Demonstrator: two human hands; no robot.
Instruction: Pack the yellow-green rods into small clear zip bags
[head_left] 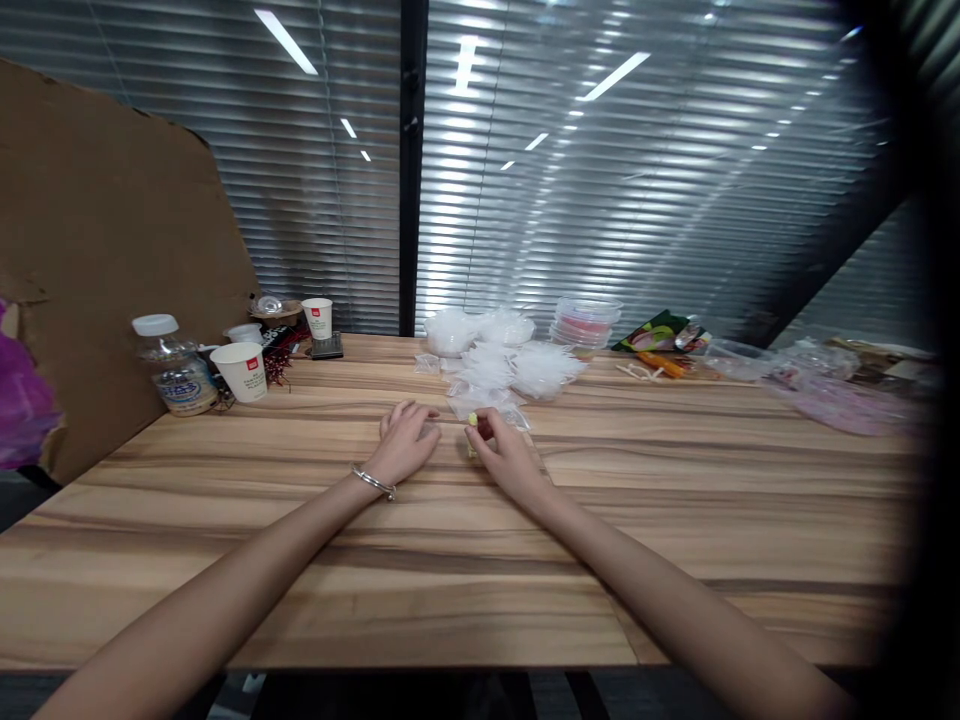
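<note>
My right hand [501,452] pinches a small yellow piece [472,418] between thumb and index finger, low over the wood-grain table [420,600]. Another pale yellow bit [472,453] shows just under the thumb; whether it is joined to the first I cannot make out. My left hand [407,440] lies on the table a short way to the left, palm down, fingers loosely stretched, with a silver bracelet at its wrist. Right beyond both hands spreads a pile of small clear plastic bags [495,370].
At the back left stand a white-capped plastic jar [176,370], a paper cup [241,372] and a second cup [318,318] behind a dark flat box [327,346]. Stacked clear tubs [585,325], a green packet [660,332] and pink plastic [855,405] line the back right. Cardboard [112,230] rises at left.
</note>
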